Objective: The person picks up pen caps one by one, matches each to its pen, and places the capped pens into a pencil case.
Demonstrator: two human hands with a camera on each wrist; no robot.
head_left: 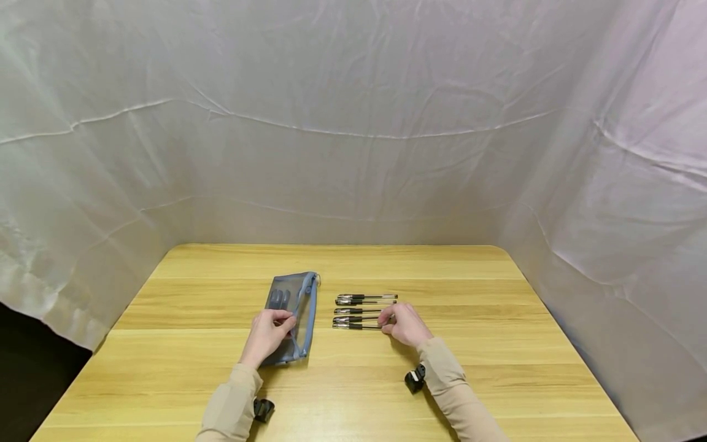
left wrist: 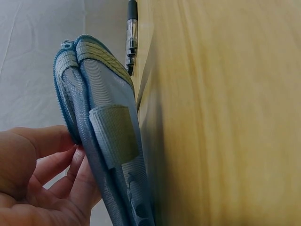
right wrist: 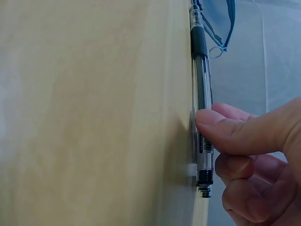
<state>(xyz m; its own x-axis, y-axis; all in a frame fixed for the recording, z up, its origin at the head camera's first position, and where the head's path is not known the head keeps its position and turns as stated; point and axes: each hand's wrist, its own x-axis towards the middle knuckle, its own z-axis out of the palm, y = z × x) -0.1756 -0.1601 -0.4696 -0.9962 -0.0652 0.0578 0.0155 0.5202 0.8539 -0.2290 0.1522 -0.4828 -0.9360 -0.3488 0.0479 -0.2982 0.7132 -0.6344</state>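
Note:
A blue mesh zip pouch lies on the left, its zipped side open and facing the pens. My left hand pinches the edge of that opening between thumb and fingers; the left wrist view shows the pouch's fabric tab close by. Dark shapes show through the mesh, their kind unclear. Right of the pouch, several clear-barrelled pens with black grips lie in a row. With thumb and finger, my right hand pinches the nearest pen near its end, low against the tabletop.
The wooden table extends around both hands. Pale grey cloth hangs behind the table and along its sides. A small black wrist device sits on each sleeve.

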